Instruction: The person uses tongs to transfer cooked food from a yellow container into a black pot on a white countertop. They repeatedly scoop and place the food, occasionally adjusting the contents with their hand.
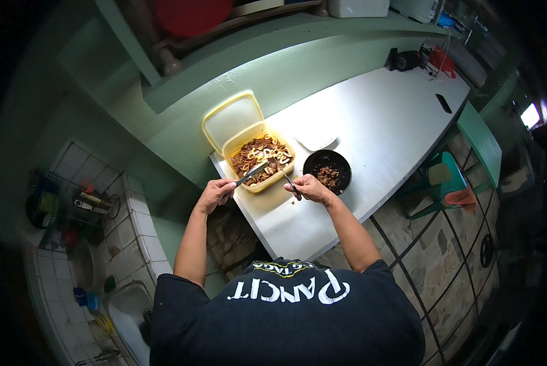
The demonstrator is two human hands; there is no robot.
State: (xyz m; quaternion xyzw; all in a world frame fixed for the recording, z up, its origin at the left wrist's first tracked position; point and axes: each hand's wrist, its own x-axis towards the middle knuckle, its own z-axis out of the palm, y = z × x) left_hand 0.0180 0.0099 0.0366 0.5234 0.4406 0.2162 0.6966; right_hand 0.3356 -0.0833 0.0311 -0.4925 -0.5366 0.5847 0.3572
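Note:
My left hand (217, 194) is closed on the dark handle of a utensil with a flat blade (254, 172), whose end lies over the food. A second utensil, a fork or spoon (290, 182) with a dark handle, is in my right hand (311, 188), its tip at the food too. Both reach into a yellowish plastic container (260, 188) of brown shredded food with pale rings on top. The container's translucent lid (233, 116) leans up behind it against the wall. Just right of my right hand stands a black round pan (342, 160) holding some chopped brown food.
A white dish (317, 137) sits behind the pan on the white table (383, 119). A dark phone-like object (443, 104) lies near the far right edge. A green plastic chair (454, 171) stands to the right; a tiled sink (129, 311) is at lower left.

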